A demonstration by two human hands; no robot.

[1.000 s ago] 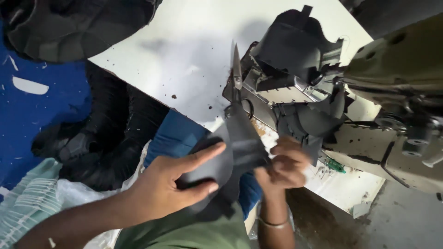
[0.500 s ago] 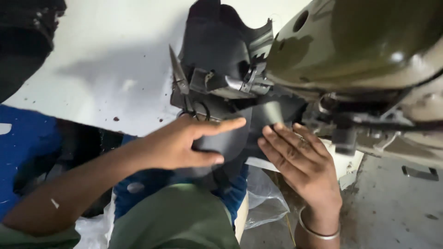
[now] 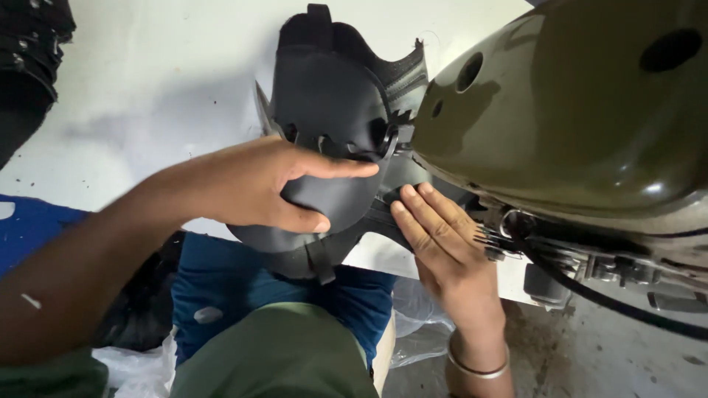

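We see the left hand [image 3: 269, 184] reach in from the lower left of the frame, forearm bare and running diagonally. It lies across a dark grey leather piece [image 3: 332, 125] at centre frame: index finger stretched flat along the face towards the right edge, thumb tucked under the lower curve, so the piece is pinched between thumb and fingers. Hand half closed, not a fist.

The right hand [image 3: 442, 243] comes up from the bottom of the frame, right of centre, with a metal bangle [image 3: 478, 366] at the wrist. Fingers straight and close together, tips pressing flat on the dark material just beside and below the left index finger. It is open, and we cannot see it gripping anything.

The leather piece is smooth, matte, rounded like a shoe upper, with a padded collar and a small pull loop at the top, upper centre. A row of punched holes shows along its right edge. That edge sits against an olive-green sewing machine [image 3: 575, 110], glossy painted metal, bulbous, with round holes, filling the upper right. Below it, bare metal fittings and a black cable [image 3: 590, 291].

The white table [image 3: 147, 81] behind is scuffed and speckled. Blue cloth [image 3: 243, 284] lies beneath the hands, lower centre; an olive-clad knee [image 3: 280, 357] at the bottom edge.
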